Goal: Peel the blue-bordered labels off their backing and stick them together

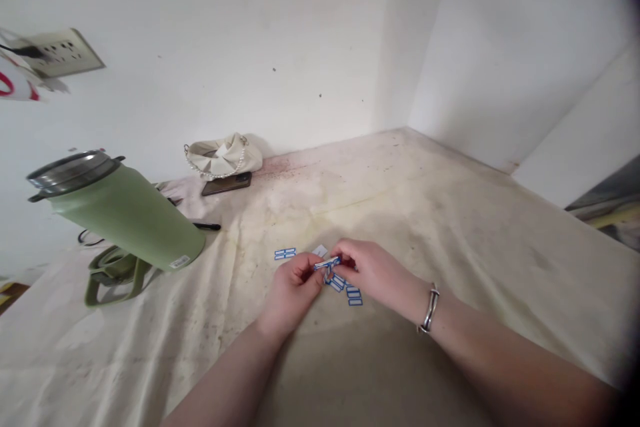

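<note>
My left hand point(291, 290) and my right hand point(376, 275) meet over the cloth, fingers closed in pinches. Between them is a small strip of blue-bordered white labels point(327, 263), one end in each hand. Just below the fingers, more blue-edged label pieces point(355, 296) lie or hang; how they join the strip is hard to make out. A separate label piece point(285, 253) rests flat to the left of my left hand. Behind the fingertips lies a plain whitish piece point(320, 251), partly covered.
A green tumbler point(130, 213) stands at the left, its green lid point(113, 275) beside it. Further back are a black pen point(207, 226), a phone point(227, 184) and a cream bag point(225, 155) against the wall. A wrinkled cloth point(400, 200) covers the table.
</note>
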Available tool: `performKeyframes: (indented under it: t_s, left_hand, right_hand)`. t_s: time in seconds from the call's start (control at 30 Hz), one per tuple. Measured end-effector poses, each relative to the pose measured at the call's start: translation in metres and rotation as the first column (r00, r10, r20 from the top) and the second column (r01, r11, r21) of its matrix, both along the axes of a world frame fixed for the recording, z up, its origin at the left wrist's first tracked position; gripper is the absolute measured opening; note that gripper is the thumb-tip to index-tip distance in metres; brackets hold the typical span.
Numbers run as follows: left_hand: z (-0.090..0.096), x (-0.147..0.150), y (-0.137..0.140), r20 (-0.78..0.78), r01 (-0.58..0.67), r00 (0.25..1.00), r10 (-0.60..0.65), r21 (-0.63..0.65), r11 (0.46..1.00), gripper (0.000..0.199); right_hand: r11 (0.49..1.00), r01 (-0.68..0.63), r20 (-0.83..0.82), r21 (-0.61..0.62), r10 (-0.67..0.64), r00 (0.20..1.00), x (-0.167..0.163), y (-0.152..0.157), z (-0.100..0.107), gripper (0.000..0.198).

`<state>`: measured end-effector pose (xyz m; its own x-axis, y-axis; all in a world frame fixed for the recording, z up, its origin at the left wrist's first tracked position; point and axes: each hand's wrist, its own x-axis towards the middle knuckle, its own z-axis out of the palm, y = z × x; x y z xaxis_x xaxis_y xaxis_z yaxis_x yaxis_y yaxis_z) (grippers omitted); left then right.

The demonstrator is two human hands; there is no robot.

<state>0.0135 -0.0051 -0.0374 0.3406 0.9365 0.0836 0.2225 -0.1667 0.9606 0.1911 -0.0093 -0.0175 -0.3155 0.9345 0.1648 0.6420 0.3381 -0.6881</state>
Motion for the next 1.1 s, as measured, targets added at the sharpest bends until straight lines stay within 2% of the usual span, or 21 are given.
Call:
performKeyframes:
  t_s: [0.07, 0.2, 0.27, 0.4, 0.5, 0.6, 0.8, 1.0, 1.1]
  left_hand:
    - [0.002, 0.0, 0.0, -0.005, -0.005, 1.0, 0.005, 0.008, 1.0, 0.014]
    - [0.004, 0.001, -0.002, 0.018, 0.02, 1.0, -0.02, 0.013, 1.0, 0.017]
    - [0.004, 0.002, -0.002, 0.0, -0.006, 1.0, 0.006, 0.011, 1.0, 0.015]
    - [0.004, 0.003, -0.002, -0.002, -0.207, 0.978, 0.207, -0.005, 0.978, 0.016]
    - [0.004, 0.001, 0.001, 0.061, -0.385, 0.921, 0.386, -0.03, 0.923, 0.021]
    - [0.003, -0.001, 0.003, 0.083, -0.464, 0.882, 0.465, -0.034, 0.885, 0.023]
    - [-0.002, -0.001, 0.005, 0.041, -0.458, 0.888, 0.459, -0.019, 0.889, 0.025]
    - [-0.003, -0.001, 0.005, 0.053, -0.436, 0.898, 0.437, -0.031, 0.899, 0.024]
    - [0.0, -0.001, 0.005, 0.038, -0.423, 0.905, 0.425, -0.039, 0.905, 0.026]
  right_hand:
    - [1.0, -0.01, -0.001, -0.002, 0.01, 1.0, 0.0, 0.0, 0.0, 0.003]
    - [1.0, -0.011, -0.028, -0.011, 0.01, 1.0, 0.0, 0.0, 0.0, 0.005]
    - [1.0, -0.009, -0.04, -0.022, 0.009, 0.999, -0.001, 0.001, -0.001, 0.005]
    - [0.999, 0.031, -0.039, -0.03, -0.032, 0.999, 0.0, 0.002, -0.004, 0.013]
    - [0.999, 0.052, 0.084, 0.012, -0.053, 0.995, 0.001, 0.001, -0.006, 0.016]
    - [0.999, -0.024, 0.201, 0.044, 0.015, 0.979, 0.001, -0.003, -0.009, 0.02]
    - [0.994, -0.094, 0.251, 0.054, 0.077, 0.965, -0.004, -0.005, -0.014, 0.008]
    - [0.994, -0.094, 0.208, 0.055, 0.081, 0.975, -0.004, -0.004, -0.009, 0.013]
    - [0.999, -0.039, 0.177, 0.018, 0.035, 0.984, -0.003, -0.005, -0.003, 0.009]
